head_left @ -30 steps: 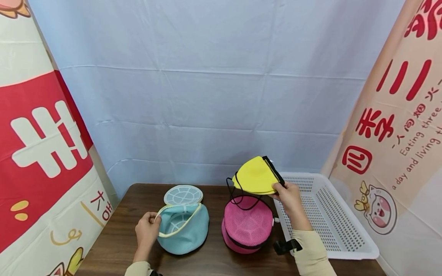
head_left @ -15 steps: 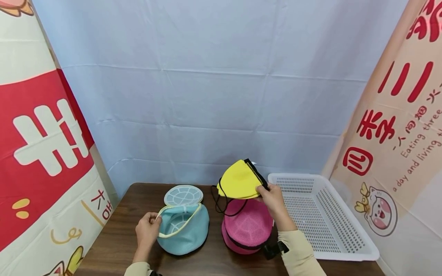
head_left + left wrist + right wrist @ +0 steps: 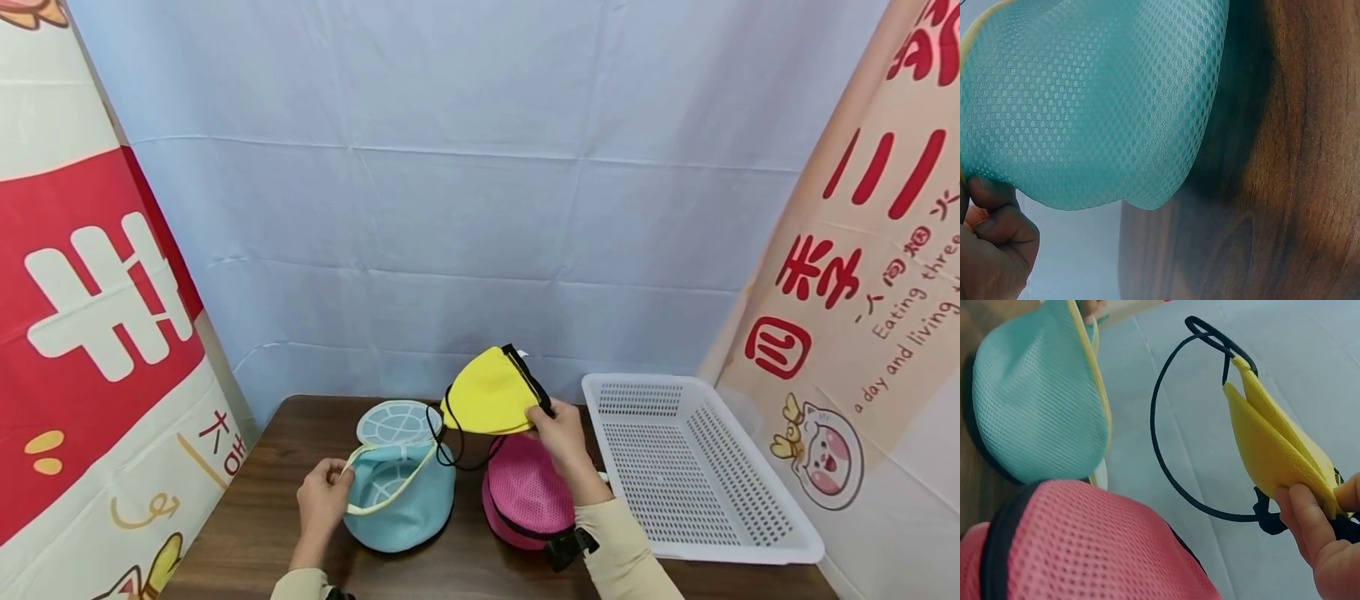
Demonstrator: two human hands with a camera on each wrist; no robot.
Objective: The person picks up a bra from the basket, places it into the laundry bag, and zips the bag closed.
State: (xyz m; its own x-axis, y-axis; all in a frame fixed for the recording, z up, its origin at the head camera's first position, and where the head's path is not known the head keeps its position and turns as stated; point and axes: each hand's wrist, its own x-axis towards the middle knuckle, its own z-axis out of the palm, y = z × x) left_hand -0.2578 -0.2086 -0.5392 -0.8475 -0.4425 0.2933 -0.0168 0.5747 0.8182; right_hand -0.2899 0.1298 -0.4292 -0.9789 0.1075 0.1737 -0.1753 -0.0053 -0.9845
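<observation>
My left hand [image 3: 324, 496] pinches the pale yellow rim of a teal mesh laundry bag [image 3: 411, 521], which stands on the table with its round lid flipped back. In the left wrist view, finger and thumb hold the edge of the bag's mesh wall [image 3: 1104, 112]. My right hand [image 3: 558, 433] grips a yellow bra [image 3: 487, 392], folded cup on cup, by its black-edged end. Its black cords dangle in a loop beside the teal bag's mouth. Two yellow layers of the bra [image 3: 1272, 437] show in the right wrist view, with fingers around their lower end.
A pink mesh laundry bag [image 3: 528, 496] with black trim stands below my right hand, partly hidden by it. At the right sits a white perforated plastic basket [image 3: 780, 557]. Printed cloths hang on both sides, and a pale blue cloth [image 3: 465, 208] hangs behind the wooden table [image 3: 247, 508].
My right hand has carried the yellow bra leftward, from beside the white basket across the pink bag toward the teal bag. My left hand keeps its hold on the teal bag's rim.
</observation>
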